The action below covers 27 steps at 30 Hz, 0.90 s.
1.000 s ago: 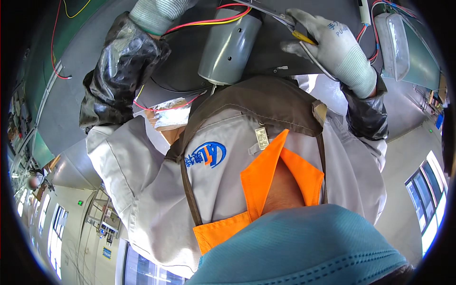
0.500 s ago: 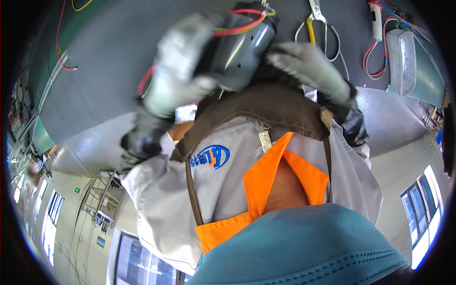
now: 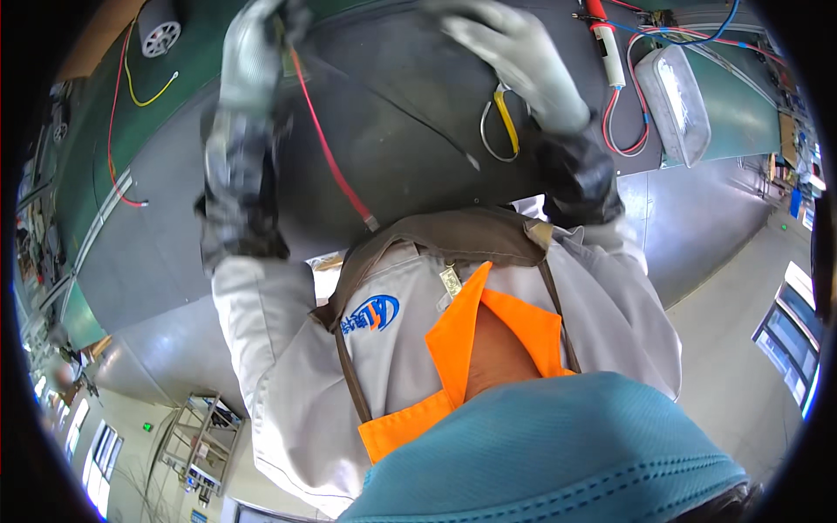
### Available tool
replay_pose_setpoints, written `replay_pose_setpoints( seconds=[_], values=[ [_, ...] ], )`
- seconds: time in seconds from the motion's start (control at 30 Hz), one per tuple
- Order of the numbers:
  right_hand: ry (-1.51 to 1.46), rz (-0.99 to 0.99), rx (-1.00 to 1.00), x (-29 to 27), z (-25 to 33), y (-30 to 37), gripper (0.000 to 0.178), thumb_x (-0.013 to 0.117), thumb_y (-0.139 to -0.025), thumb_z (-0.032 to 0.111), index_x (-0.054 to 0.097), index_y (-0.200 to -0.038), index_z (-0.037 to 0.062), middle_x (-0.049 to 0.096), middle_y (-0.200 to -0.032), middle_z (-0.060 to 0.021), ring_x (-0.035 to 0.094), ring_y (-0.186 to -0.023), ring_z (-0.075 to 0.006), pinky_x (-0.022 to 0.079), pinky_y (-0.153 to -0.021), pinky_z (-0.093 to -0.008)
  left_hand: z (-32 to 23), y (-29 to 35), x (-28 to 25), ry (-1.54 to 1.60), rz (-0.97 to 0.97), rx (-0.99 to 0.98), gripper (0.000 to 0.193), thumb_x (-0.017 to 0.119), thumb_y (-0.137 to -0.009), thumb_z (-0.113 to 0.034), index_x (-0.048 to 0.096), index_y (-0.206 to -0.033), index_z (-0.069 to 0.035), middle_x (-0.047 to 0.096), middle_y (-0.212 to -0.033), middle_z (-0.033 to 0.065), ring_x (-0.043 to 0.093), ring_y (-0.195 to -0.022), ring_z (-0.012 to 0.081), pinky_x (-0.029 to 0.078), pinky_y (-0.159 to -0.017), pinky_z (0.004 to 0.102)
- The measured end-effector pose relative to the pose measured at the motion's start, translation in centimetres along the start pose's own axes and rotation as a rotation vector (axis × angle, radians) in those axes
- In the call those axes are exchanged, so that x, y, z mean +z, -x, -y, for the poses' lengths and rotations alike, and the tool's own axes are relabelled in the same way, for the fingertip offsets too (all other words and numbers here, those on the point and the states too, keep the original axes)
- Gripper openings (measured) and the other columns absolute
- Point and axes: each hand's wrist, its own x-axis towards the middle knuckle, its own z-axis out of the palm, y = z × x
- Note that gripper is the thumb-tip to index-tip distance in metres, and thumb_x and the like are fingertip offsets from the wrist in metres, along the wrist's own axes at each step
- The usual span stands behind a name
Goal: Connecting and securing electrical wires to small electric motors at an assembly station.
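My left hand (image 3: 248, 65), in a pale glove, is at the upper left with its fingers closed around something dark and blurred, cut by the upper edge. A red wire (image 3: 327, 157) runs from beside its fingertips down toward the apron. To the right of that, a black wire (image 3: 410, 122) with a bare metal tip lies across the dark mat. My right hand (image 3: 523, 65), gloved too, reaches over the mat with fingers stretched out and slightly blurred. Below its palm show the yellow-and-metal handles of scissors (image 3: 505, 126); their blades are hidden.
On the right lie a red-and-white handheld tool (image 3: 609, 57) with looped red and grey cable, and a translucent plastic bin (image 3: 676, 105). At far left stand a grey cylinder (image 3: 159, 30) with a spoked end, a yellow wire (image 3: 144, 103) and a thin red wire (image 3: 112, 144).
Both hands have moved up and away from my body, the right one leaving the black metal housing. That housing is no longer recognisable in view. The red and black wires now stretch over the mat.
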Motion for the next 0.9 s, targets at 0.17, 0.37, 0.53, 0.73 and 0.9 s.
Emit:
replay_pose_setpoints(
  seconds=[0.17, 0.37, 0.53, 0.73, 0.9],
  values=[
    [0.077, -0.881, 0.050, -14.2, -3.4, 9.4, 0.029, 0.066, -0.102, 0.020, 0.069, -0.117, -0.0053, 0.072, -0.113, -0.0149, 0.071, -0.091, -0.0172, 0.058, -0.079, -0.0299, -1.4, 11.1, 2.0, 0.341, -0.082, -0.266, 0.064, 0.060, -0.100, -0.026, 0.042, -0.151, 0.007, 0.051, -0.082, 0.0004, 0.045, -0.060, 0.0087, 0.040, -0.057, 0.0228],
    [0.008, -0.584, 0.046, -20.9, 0.4, 7.0, 0.029, 0.061, -0.103, 0.016, 0.065, -0.123, -0.0044, 0.071, -0.095, -0.0083, 0.068, -0.082, -0.0157, 0.056, -0.079, -0.0304, -1.8, 21.1, -3.0, 0.112, 0.249, -0.836, 0.051, 0.066, -0.101, -0.036, 0.058, -0.129, 0.006, 0.064, -0.086, 0.0059, 0.059, -0.067, 0.0124, 0.048, -0.064, 0.0244],
    [0.269, 0.272, 0.352, -8.4, 4.2, 5.2, 0.024, 0.068, -0.100, 0.021, 0.075, -0.113, 0.0022, 0.072, -0.089, -0.0012, 0.066, -0.078, -0.0081, 0.052, -0.068, -0.0253, -2.6, 22.1, -0.2, 0.000, 0.345, -0.994, 0.029, 0.067, -0.102, -0.018, 0.068, -0.119, 0.006, 0.070, -0.100, 0.0052, 0.064, -0.094, 0.0114, 0.053, -0.084, 0.0260],
    [0.442, 0.631, 0.158, 0.6, -2.9, 6.0, 0.020, 0.069, -0.096, 0.020, 0.076, -0.109, 0.0061, 0.076, -0.104, -0.0124, 0.073, -0.089, -0.0234, 0.058, -0.076, -0.0320, -1.3, 16.1, 7.2, 0.305, -0.053, -0.293, 0.045, 0.062, -0.102, -0.031, 0.063, -0.121, 0.009, 0.068, -0.113, 0.0145, 0.068, -0.092, 0.0175, 0.054, -0.100, 0.0355],
    [0.389, 0.381, -0.078, -1.0, 2.1, 6.4, 0.021, 0.067, -0.098, 0.015, 0.076, -0.114, 0.0045, 0.077, -0.104, -0.0102, 0.072, -0.087, -0.0176, 0.056, -0.078, -0.0279, -1.3, 11.3, 11.6, 0.636, -0.127, -0.178, 0.039, 0.061, -0.104, -0.028, 0.063, -0.122, 0.006, 0.070, -0.104, 0.0099, 0.069, -0.093, 0.0190, 0.054, -0.091, 0.0368]
  ],
)
